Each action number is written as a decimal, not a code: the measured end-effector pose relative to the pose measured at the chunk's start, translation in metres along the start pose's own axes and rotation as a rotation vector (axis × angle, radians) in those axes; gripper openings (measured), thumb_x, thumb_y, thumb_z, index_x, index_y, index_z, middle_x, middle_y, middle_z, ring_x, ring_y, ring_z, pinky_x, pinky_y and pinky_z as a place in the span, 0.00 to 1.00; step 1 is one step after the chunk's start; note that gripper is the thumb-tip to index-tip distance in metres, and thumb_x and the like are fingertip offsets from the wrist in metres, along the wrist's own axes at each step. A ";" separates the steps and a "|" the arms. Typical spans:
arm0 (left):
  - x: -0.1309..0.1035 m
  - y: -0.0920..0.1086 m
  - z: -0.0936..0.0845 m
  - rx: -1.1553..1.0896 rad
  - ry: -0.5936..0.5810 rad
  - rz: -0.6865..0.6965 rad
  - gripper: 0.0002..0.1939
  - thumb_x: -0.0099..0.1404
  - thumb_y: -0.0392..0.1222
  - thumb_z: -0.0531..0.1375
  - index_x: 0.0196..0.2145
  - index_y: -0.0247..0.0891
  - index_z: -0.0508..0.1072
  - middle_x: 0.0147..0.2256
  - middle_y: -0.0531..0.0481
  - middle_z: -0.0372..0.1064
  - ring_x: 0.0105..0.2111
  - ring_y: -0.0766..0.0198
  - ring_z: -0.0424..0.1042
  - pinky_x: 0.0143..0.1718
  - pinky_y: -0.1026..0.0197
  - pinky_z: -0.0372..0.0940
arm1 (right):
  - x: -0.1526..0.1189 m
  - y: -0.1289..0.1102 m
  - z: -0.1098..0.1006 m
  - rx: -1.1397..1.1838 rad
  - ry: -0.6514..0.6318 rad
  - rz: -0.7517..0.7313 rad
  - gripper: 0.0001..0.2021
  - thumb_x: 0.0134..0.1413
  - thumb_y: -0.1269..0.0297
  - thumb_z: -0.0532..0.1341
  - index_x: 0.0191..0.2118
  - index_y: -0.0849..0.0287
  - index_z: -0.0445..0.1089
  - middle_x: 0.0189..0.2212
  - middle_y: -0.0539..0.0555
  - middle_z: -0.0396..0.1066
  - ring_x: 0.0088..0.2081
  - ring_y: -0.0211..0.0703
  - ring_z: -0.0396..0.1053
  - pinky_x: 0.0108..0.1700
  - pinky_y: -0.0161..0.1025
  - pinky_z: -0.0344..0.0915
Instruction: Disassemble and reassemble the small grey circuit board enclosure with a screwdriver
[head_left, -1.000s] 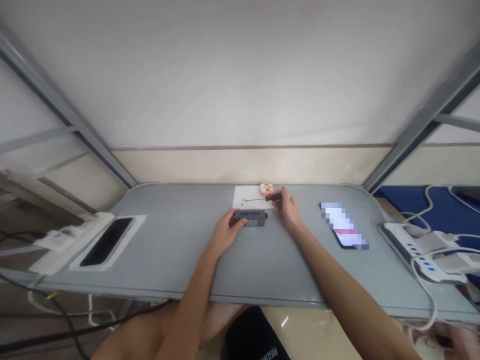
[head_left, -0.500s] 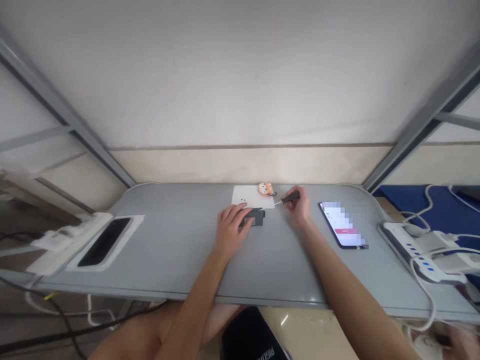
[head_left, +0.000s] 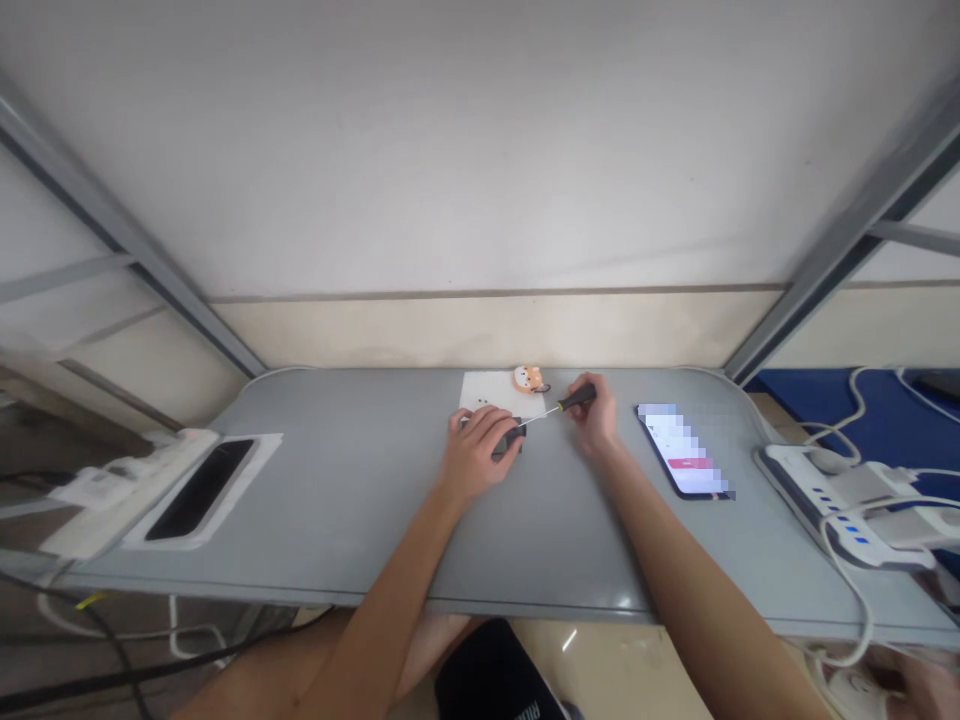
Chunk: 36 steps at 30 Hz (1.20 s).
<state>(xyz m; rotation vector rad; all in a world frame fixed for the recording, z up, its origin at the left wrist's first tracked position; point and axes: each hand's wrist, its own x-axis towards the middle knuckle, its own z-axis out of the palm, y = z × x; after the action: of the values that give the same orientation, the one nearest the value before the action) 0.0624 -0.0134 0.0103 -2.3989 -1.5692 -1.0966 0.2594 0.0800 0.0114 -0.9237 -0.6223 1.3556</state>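
Observation:
My right hand is closed around the dark handle of a screwdriver, its thin metal shaft pointing left. The shaft reaches the right end of a small dark grey boxy device, close to the fingers of my left hand. Those fingers wrap over the device and hold it against the grey table, hiding much of it. Just behind lies a sheet of white paper with a few tiny dark specks on it. An orange-and-white animal-face trinket rests at the paper's right edge.
A lit phone lies right of my right arm. Farther right stands a white power strip with plugs and cables. On the left, a black phone lies on white paper beside another power strip. Metal posts flank the table.
My left hand has shifted slightly right and now covers more of the device. The screwdriver's tip has come down to the left, onto the device's right end.

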 end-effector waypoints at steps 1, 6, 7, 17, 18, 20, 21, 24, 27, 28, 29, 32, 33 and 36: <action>-0.001 -0.001 0.001 -0.005 0.006 -0.003 0.06 0.70 0.41 0.62 0.44 0.45 0.78 0.48 0.46 0.80 0.53 0.52 0.76 0.60 0.45 0.54 | 0.001 0.000 0.000 0.000 0.004 0.003 0.13 0.48 0.55 0.61 0.21 0.56 0.63 0.17 0.47 0.58 0.17 0.32 0.50 0.18 0.36 0.45; -0.005 0.000 0.006 0.004 0.046 -0.002 0.06 0.72 0.41 0.60 0.43 0.45 0.77 0.49 0.47 0.80 0.52 0.53 0.77 0.58 0.46 0.54 | 0.004 0.002 -0.001 0.008 0.006 0.013 0.11 0.47 0.58 0.61 0.21 0.56 0.64 0.17 0.47 0.59 0.17 0.32 0.51 0.19 0.36 0.43; -0.005 0.001 0.006 0.009 0.056 -0.004 0.06 0.72 0.41 0.60 0.43 0.45 0.77 0.49 0.47 0.80 0.51 0.53 0.77 0.58 0.47 0.54 | 0.003 0.001 -0.001 0.014 0.007 0.018 0.10 0.47 0.58 0.61 0.21 0.56 0.64 0.18 0.47 0.59 0.17 0.32 0.51 0.19 0.36 0.43; -0.005 0.008 0.007 -0.039 0.133 -0.091 0.06 0.71 0.40 0.60 0.38 0.45 0.78 0.47 0.48 0.81 0.48 0.54 0.78 0.56 0.46 0.54 | 0.002 -0.001 0.001 0.031 -0.011 0.025 0.11 0.46 0.58 0.61 0.21 0.56 0.63 0.18 0.48 0.60 0.18 0.32 0.51 0.18 0.36 0.45; -0.005 0.009 0.006 -0.047 0.140 -0.103 0.06 0.71 0.40 0.60 0.38 0.45 0.78 0.47 0.48 0.81 0.47 0.54 0.78 0.56 0.46 0.54 | 0.002 -0.001 0.001 0.033 -0.011 0.024 0.11 0.46 0.58 0.61 0.21 0.56 0.64 0.18 0.48 0.60 0.18 0.32 0.51 0.18 0.36 0.45; -0.004 0.012 0.005 -0.068 0.153 -0.118 0.06 0.71 0.40 0.60 0.37 0.45 0.77 0.46 0.49 0.81 0.46 0.55 0.78 0.56 0.46 0.54 | 0.003 -0.001 0.000 0.042 -0.015 0.019 0.10 0.46 0.58 0.61 0.21 0.56 0.65 0.19 0.48 0.61 0.18 0.32 0.51 0.18 0.35 0.45; -0.003 0.013 0.004 -0.078 0.158 -0.127 0.06 0.71 0.40 0.60 0.37 0.45 0.77 0.46 0.49 0.81 0.46 0.55 0.78 0.56 0.46 0.54 | 0.003 -0.001 0.000 0.041 -0.018 0.017 0.10 0.46 0.58 0.61 0.21 0.56 0.65 0.19 0.49 0.61 0.19 0.33 0.51 0.18 0.35 0.46; -0.002 0.017 0.003 -0.098 0.156 -0.182 0.06 0.71 0.40 0.60 0.36 0.45 0.77 0.45 0.50 0.81 0.45 0.55 0.78 0.56 0.46 0.54 | 0.003 -0.001 0.000 0.021 -0.016 0.016 0.10 0.47 0.58 0.61 0.21 0.56 0.65 0.20 0.49 0.61 0.19 0.33 0.52 0.18 0.36 0.47; -0.001 0.021 0.002 -0.114 0.159 -0.236 0.04 0.69 0.39 0.62 0.36 0.45 0.77 0.44 0.51 0.81 0.46 0.54 0.77 0.57 0.45 0.53 | 0.003 0.000 0.001 0.025 0.000 0.020 0.10 0.47 0.58 0.61 0.21 0.56 0.64 0.19 0.48 0.62 0.18 0.33 0.52 0.18 0.36 0.46; -0.001 0.022 0.002 -0.122 0.164 -0.248 0.03 0.68 0.38 0.62 0.36 0.45 0.77 0.44 0.51 0.81 0.46 0.54 0.77 0.58 0.45 0.53 | 0.003 0.000 0.002 0.033 0.002 0.021 0.10 0.47 0.59 0.61 0.21 0.56 0.64 0.19 0.48 0.62 0.18 0.32 0.52 0.18 0.36 0.46; 0.000 0.023 0.002 -0.130 0.167 -0.256 0.04 0.68 0.37 0.63 0.36 0.45 0.76 0.44 0.52 0.80 0.46 0.55 0.77 0.58 0.45 0.52 | 0.003 0.000 0.002 0.041 0.003 0.022 0.10 0.47 0.60 0.61 0.21 0.56 0.64 0.19 0.48 0.62 0.18 0.32 0.52 0.18 0.36 0.46; 0.001 0.024 0.001 -0.149 0.171 -0.273 0.04 0.66 0.35 0.64 0.35 0.45 0.76 0.44 0.53 0.80 0.45 0.55 0.77 0.58 0.45 0.51 | 0.002 -0.001 0.003 0.050 0.009 0.023 0.09 0.47 0.61 0.60 0.21 0.57 0.64 0.20 0.48 0.62 0.18 0.32 0.52 0.18 0.36 0.46; 0.001 0.025 0.001 -0.152 0.174 -0.278 0.04 0.66 0.35 0.64 0.35 0.45 0.76 0.44 0.53 0.80 0.45 0.56 0.77 0.58 0.45 0.51 | 0.002 -0.003 0.002 0.047 0.008 0.022 0.09 0.47 0.60 0.60 0.21 0.57 0.64 0.20 0.48 0.62 0.18 0.32 0.52 0.18 0.36 0.46; 0.002 0.025 0.002 -0.154 0.183 -0.291 0.04 0.66 0.36 0.64 0.36 0.45 0.76 0.44 0.52 0.80 0.46 0.55 0.77 0.58 0.45 0.52 | 0.002 -0.007 0.001 0.032 0.012 -0.006 0.09 0.47 0.59 0.60 0.21 0.56 0.64 0.21 0.49 0.63 0.19 0.33 0.53 0.18 0.36 0.46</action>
<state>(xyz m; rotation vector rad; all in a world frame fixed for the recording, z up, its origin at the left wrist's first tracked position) 0.0846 -0.0232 0.0180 -2.1248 -1.8705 -1.4928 0.2628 0.0826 0.0178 -0.9032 -0.5917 1.3500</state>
